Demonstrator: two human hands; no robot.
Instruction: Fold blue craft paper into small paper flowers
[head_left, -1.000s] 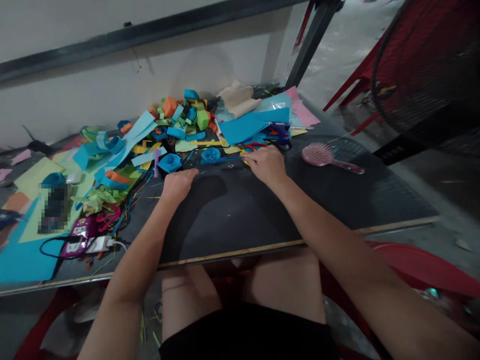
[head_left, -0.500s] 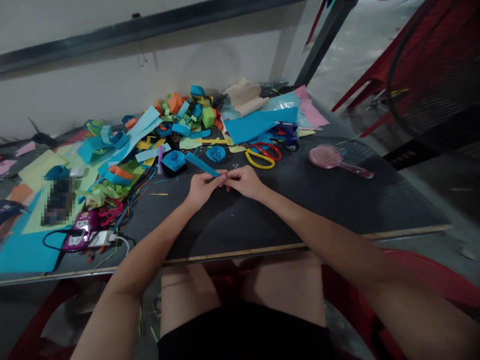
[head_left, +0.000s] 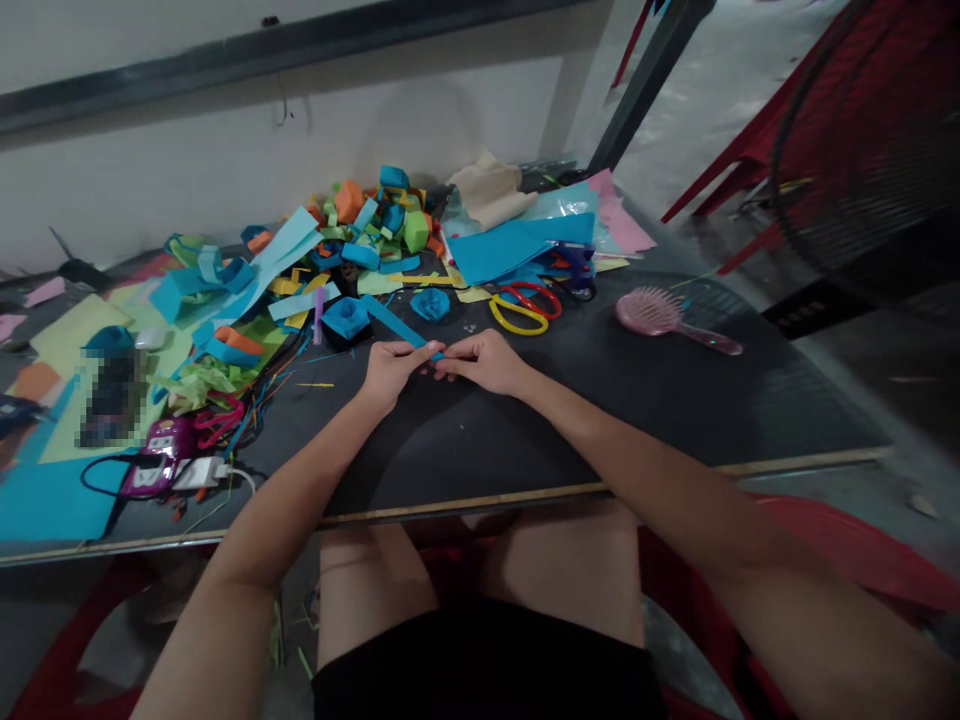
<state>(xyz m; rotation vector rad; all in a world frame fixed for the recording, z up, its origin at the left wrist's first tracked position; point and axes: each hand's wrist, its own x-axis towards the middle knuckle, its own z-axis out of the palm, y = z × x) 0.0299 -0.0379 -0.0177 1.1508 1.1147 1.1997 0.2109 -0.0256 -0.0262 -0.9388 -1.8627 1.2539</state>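
Note:
Between the fingertips of both hands is one end of a blue paper strip (head_left: 395, 324); its long part slants up and left over the dark table (head_left: 480, 455). My left hand (head_left: 393, 371) pinches the strip from the left, thumb on top. My right hand (head_left: 484, 362) pinches the same end from the right, and the fingertips hide that end. Just beyond the hands lie a folded blue paper piece (head_left: 432, 304) and a second blue paper piece (head_left: 346, 318). Scissors (head_left: 520, 316) with a yellow and a red handle lie past my right hand.
A pile of coloured paper pieces (head_left: 414, 230) sits against the wall, with blue sheets (head_left: 517, 245) beside it. A pink hairbrush (head_left: 651, 310) lies to the right. At left are a purple device (head_left: 166, 450) with cables and a white adapter (head_left: 199, 473). A fan (head_left: 862, 150) stands at right.
Both hands have shifted slightly left, and their fingertips have moved a little apart, showing more of the strip's held end. The strip stays in both hands.

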